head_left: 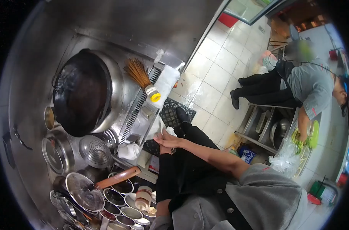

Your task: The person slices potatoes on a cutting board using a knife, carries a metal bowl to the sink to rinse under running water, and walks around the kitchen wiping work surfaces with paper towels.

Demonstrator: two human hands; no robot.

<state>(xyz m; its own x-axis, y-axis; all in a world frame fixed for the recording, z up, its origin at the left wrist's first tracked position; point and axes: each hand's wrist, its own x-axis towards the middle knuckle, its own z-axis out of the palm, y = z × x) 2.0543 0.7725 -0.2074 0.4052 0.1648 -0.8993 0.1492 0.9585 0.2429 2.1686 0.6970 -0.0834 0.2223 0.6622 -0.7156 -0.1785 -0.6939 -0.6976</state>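
My right hand (170, 141) and my left hand (165, 149) are together in front of my body, beside the stove's front edge. The right lies over the left and hides much of it. A crumpled white cloth (157, 127) shows just beyond my fingers and touches them; the fingers of my right hand are bent against it. How my left hand's fingers lie is hidden. Close by, on the stove edge, is a folded white towel (128, 151). My left forearm has a black sleeve, while the right forearm is bare.
A large dark wok (82, 92) sits on the stove. Around it are a bamboo brush (138, 73), a yellow-capped container (154, 94), a perforated ladle (95, 151), a wooden-handled strainer (84, 191) and several seasoning pots (114, 196). Behind, a co-worker (310, 82) bends over green vegetables (297, 140).
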